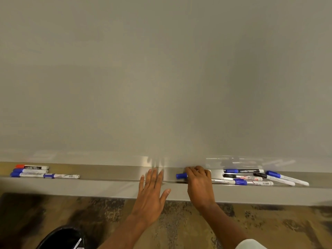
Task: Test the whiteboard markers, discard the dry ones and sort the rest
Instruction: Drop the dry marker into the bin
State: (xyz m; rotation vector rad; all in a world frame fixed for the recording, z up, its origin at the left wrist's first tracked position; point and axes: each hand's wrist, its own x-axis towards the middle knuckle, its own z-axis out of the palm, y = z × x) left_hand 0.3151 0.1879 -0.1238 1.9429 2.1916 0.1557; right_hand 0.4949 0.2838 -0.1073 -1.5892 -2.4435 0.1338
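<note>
Item: blue-capped marker (181, 175), lying on the whiteboard tray (107, 177) just left of the unsorted heap (251, 177); your right hand (198, 178) covers its barrel, fingers (201, 170) curled over it in what looks like a pinch, though the hand hides the contact. Your left hand (152, 191) holds nothing, fingers spread flat at the tray's front lip. Handling: likely light, rigid, smooth plastic that rolls; take the barrel mid-length, leaving the cap free to pull.

A blue-capped marker (181, 176) lies on the tray (111, 174) between the left cluster (30, 171) and right cluster (251, 177).
</note>
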